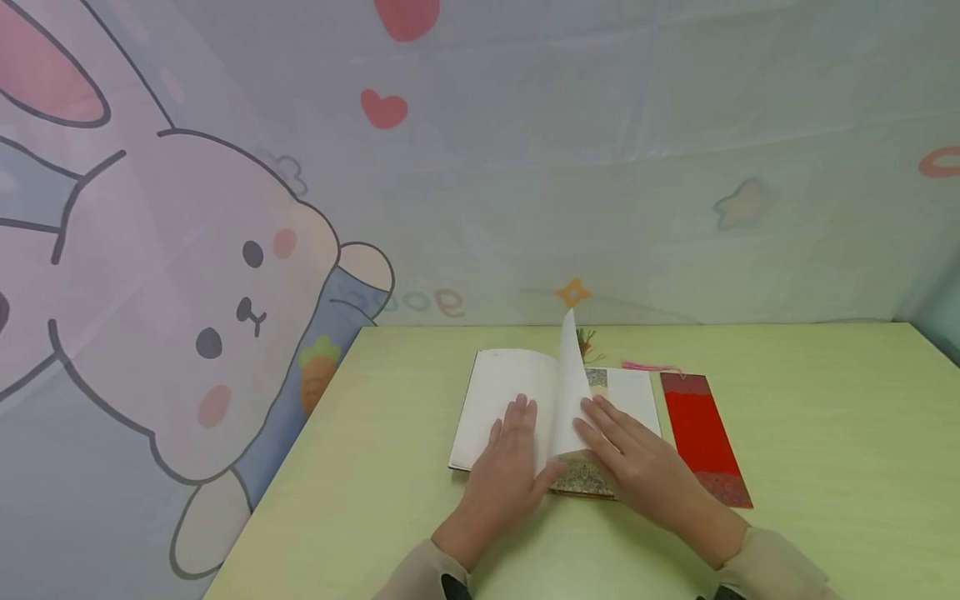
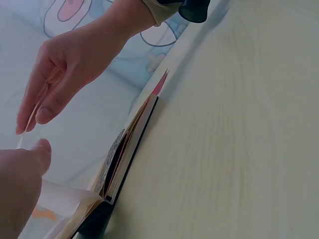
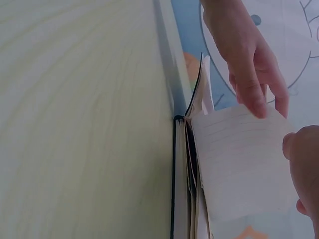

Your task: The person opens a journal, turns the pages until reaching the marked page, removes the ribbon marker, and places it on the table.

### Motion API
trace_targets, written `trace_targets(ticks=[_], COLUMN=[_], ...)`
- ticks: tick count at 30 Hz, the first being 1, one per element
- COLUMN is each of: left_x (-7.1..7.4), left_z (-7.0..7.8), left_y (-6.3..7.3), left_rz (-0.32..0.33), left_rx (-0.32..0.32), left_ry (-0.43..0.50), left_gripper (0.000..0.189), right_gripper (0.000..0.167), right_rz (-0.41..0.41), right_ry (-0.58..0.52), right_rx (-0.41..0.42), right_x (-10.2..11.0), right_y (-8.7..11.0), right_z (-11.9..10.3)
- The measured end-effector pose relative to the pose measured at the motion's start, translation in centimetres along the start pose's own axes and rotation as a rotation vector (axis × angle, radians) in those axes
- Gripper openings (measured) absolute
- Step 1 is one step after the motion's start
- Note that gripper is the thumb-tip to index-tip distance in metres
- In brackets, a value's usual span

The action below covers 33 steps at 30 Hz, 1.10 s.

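Observation:
An open notebook (image 1: pixel 486 375) with white pages lies on the table. One page (image 1: pixel 572 400) stands raised near its middle; the right wrist view shows faint ruled lines on it. My left hand (image 1: pixel 504 467) rests on the left-hand pages, fingers fairly straight. My right hand (image 1: pixel 648 471) pinches the raised page's edge between thumb and fingers, as the left wrist view shows. Under that page, on the right side, lies a beige strip (image 1: pixel 585 475) with patterned ends, partly hidden. A dark tassel (image 1: pixel 587 343) shows at its top.
Right of the notebook lies a flat red strip (image 1: pixel 701 425) with patterned ends and a pink tassel (image 1: pixel 651 367). The pale green table (image 1: pixel 825 433) reaches back to a hanging cloth (image 1: pixel 562 183) printed with a rabbit and hearts.

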<state>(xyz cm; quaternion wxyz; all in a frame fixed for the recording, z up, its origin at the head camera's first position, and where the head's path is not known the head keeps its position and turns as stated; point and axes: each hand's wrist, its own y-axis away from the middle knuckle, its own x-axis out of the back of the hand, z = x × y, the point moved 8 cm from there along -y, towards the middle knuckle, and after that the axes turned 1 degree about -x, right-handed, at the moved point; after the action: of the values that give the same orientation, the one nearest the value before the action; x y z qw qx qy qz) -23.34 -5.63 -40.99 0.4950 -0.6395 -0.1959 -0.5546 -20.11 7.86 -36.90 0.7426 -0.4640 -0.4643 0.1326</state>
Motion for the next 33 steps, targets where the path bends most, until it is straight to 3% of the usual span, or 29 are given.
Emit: trace_targets(ticks=[8, 13, 20, 23, 26, 30, 33], left_x=[1.0, 1.6, 2.1, 2.1, 1.8, 1.1, 0.6], left_z=[0.4, 0.4, -0.1, -0.3, -0.8, -1.6, -2.0], left_y=[-0.1, 0.0, 0.5, 0.6, 0.6, 0.7, 0.8], left_rz=[0.101, 0.188, 0.269, 0.253, 0.186, 0.083, 0.021], left_rx=[-0.059, -0.079, -0.036, -0.007, 0.048, 0.118, 0.137], left_ry=[-0.088, -0.179, -0.207, -0.269, -0.334, -0.37, -0.383], left_gripper=[0.08, 0.094, 0.118, 0.123, 0.123, 0.113, 0.102], right_gripper=[0.043, 0.044, 0.048, 0.05, 0.052, 0.055, 0.058], right_rz=[0.018, 0.031, -0.007, -0.057, -0.093, -0.115, -0.139], right_ry=[-0.01, 0.012, 0.046, 0.057, 0.066, 0.066, 0.069], right_rx=[0.013, 0.002, -0.05, -0.082, -0.114, -0.145, -0.166], right_x=[0.5, 0.9, 0.6, 0.3, 0.0, -0.2, -0.5], right_y=[-0.4, -0.3, 0.6, 0.9, 1.3, 1.7, 2.0], right_z=[-0.4, -0.3, 0.3, 0.7, 1.0, 1.4, 1.7])
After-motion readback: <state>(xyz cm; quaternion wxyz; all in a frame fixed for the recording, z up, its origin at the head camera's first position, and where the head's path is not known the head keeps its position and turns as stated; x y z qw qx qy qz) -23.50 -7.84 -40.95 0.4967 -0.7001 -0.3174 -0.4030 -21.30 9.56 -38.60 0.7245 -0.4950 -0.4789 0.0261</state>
